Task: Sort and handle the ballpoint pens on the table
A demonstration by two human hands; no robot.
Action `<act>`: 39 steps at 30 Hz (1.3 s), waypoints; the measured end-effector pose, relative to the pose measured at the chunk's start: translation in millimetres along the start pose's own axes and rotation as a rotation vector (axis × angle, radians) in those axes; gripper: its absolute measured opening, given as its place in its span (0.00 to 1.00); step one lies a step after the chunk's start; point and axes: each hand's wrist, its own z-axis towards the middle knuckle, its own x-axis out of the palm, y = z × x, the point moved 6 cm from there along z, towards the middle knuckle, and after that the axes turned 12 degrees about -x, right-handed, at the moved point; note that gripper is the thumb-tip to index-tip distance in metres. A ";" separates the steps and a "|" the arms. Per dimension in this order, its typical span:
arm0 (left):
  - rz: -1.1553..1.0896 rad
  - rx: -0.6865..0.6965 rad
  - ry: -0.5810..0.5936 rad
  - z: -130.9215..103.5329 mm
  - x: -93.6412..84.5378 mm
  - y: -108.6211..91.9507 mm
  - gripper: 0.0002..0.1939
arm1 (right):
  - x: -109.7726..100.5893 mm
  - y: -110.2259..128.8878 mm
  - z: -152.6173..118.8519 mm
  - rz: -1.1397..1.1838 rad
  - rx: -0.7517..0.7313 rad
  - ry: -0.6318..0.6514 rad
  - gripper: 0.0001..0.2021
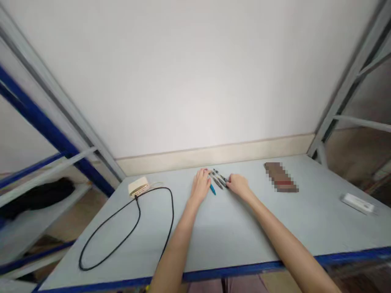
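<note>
Pens (217, 179) between both hands (200, 186)

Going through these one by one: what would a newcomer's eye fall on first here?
Probably the left hand and right hand, set near the table's far edge on either side of a few slanting pens, with a blue pen beside the left hand. Next, the black cable, looped widely over the left part, by a pale box. A pixelated brown item lies to the right.
</note>
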 end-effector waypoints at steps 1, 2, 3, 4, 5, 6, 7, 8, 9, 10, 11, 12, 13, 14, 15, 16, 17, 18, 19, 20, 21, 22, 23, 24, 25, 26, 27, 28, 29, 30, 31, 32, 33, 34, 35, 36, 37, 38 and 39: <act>0.008 0.018 0.000 -1.6 1.1 -1.9 0.17 | -0.8 -0.8 -0.7 0.001 0.004 -0.012 0.11; 0.023 0.038 -0.007 -3.2 1.6 -3.7 0.17 | -1.8 -1.8 -1.3 0.009 0.003 -0.024 0.12; 0.045 0.059 -0.020 -4.7 1.3 -5.4 0.18 | -3.3 -3.3 -1.7 0.023 -0.002 -0.034 0.12; 0.073 0.080 -0.038 -6.2 0.1 -7.0 0.19 | -5.3 -5.5 -1.9 0.044 -0.011 -0.043 0.13; 0.110 0.097 -0.064 -7.6 -2.1 -8.4 0.19 | -8.0 -8.3 -1.9 0.073 -0.023 -0.052 0.13; 0.154 0.116 -0.098 -9.2 -5.0 -9.9 0.21 | -11.1 -11.4 -1.8 0.108 -0.040 -0.058 0.14; 0.202 0.142 -0.134 -11.0 -8.3 -11.9 0.22 | -14.3 -14.2 -1.6 0.149 -0.064 -0.059 0.14; 0.250 0.174 -0.170 -13.1 -11.5 -14.5 0.23 | -17.2 -16.1 -1.3 0.193 -0.096 -0.056 0.14; 0.294 0.212 -0.204 -15.6 -14.4 -17.4 0.24 | -19.6 -16.8 -1.2 0.240 -0.134 -0.047 0.15; 0.330 0.252 -0.235 -18.2 -16.7 -20.4 0.24 | -21.2 -16.4 -1.2 0.284 -0.175 -0.035 0.15; 0.355 0.290 -0.259 -20.7 -18.5 -23.3 0.23 | -22.0 -14.8 -1.5 0.321 -0.215 -0.019 0.15; 0.369 0.318 -0.275 -22.9 -19.7 -25.4 0.22 | -22.0 -12.1 -2.2 0.363 -0.256 -0.002 0.15; 0.372 0.334 -0.279 -24.4 -20.3 -26.7 0.20 | -21.3 -8.5 -3.1 0.417 -0.296 0.016 0.16; 0.366 0.342 -0.269 -25.3 -20.2 -27.3 0.17 | -20.4 -4.6 -4.3 0.483 -0.331 0.034 0.16; 0.354 0.346 -0.250 -25.7 -19.7 -27.5 0.14 | -19.3 -0.7 -5.5 0.556 -0.359 0.052 0.16; 0.339 0.344 -0.226 -25.6 -19.0 -27.4 0.12 | -18.4 2.8 -6.8 0.629 -0.380 0.069 0.16; 0.323 0.339 -0.199 -25.4 -18.2 -27.2 0.10 | -17.8 5.7 -8.1 0.692 -0.393 0.085 0.17; 0.310 0.336 -0.175 -25.1 -17.5 -27.4 0.09 | -17.4 7.8 -9.3 0.737 -0.398 0.099 0.17; 0.302 0.334 -0.157 -24.9 -17.0 -27.9 0.09 | -17.2 9.2 -10.3 0.760 -0.396 0.112 0.18; 0.297 0.330 -0.143 -24.7 -16.7 -28.6 0.09 | -16.8 10.3 -11.5 0.772 -0.394 0.130 0.19; 0.294 0.324 -0.132 -24.5 -16.6 -29.5 0.09 | -16.1 11.3 -12.7 0.777 -0.394 0.157 0.21; 0.294 0.320 -0.122 -24.3 -16.3 -30.6 0.10 | -14.9 12.1 -14.1 0.779 -0.391 0.190 0.22; 0.292 0.313 -0.115 -24.0 -16.1 -31.4 0.10 | -13.5 12.6 -15.3 0.781 -0.383 0.224 0.23; 0.287 0.306 -0.107 -23.7 -15.8 -32.0 0.10 | -12.3 12.6 -16.1 0.785 -0.372 0.248 0.23; 0.276 0.302 -0.096 -23.3 -15.3 -32.5 0.10 | -11.7 12.4 -16.5 0.790 -0.361 0.260 0.24; 0.262 0.302 -0.083 -22.9 -14.6 -32.9 0.11 | -11.7 12.1 -16.4 0.796 -0.353 0.258 0.24; 0.246 0.306 -0.066 -22.6 -13.6 -33.3 0.11 | -12.3 11.9 -15.9 0.802 -0.350 0.244 0.24; 0.231 0.311 -0.045 -22.2 -12.4 -33.6 0.11 | -13.3 11.9 -15.2 0.801 -0.353 0.226 0.24; 0.219 0.313 -0.022 -21.9 -11.2 -33.8 0.11 | -14.3 12.2 -14.5 0.791 -0.360 0.208 0.24; 0.209 0.306 0.002 -21.5 -10.1 -33.6 0.11 | -15.3 12.8 -14.2 0.774 -0.371 0.191 0.24; 0.201 0.288 0.028 -21.1 -9.3 -33.0 0.12 | -16.6 13.7 -14.4 0.753 -0.382 0.174 0.24; 0.194 0.254 0.051 -20.5 -8.8 -31.8 0.12 | -18.1 15.0 -15.1 0.730 -0.394 0.156 0.23; 0.184 0.216 0.078 -20.1 -8.5 -30.2 0.13 | -20.2 16.8 -16.3 0.704 -0.409 0.135 0.23; 0.168 0.169 0.113 -19.7 -7.9 -28.1 0.14 | -23.0 19.1 -18.1 0.672 -0.431 0.110 0.22; 0.152 0.107 0.149 -19.1 -7.3 -24.7 0.14 | -26.2 21.9 -20.3 0.632 -0.457 0.083 0.22; 0.139 0.057 0.193 -19.1 -5.9 -21.6 0.14 | -30.2 24.7 -22.6 0.581 -0.486 0.046 0.21; 0.126 0.029 0.237 -19.4 -4.4 -19.3 0.14 | -33.8 27.4 -24.9 0.525 -0.515 0.012 0.20; 0.122 0.011 0.265 -19.5 -3.5 -17.4 0.14 | -36.3 29.6 -26.9 0.470 -0.533 -0.011 0.19; 0.119 0.002 0.270 -19.4 -3.7 -15.8 0.14 | -37.7 30.7 -28.2 0.422 -0.538 -0.027 0.19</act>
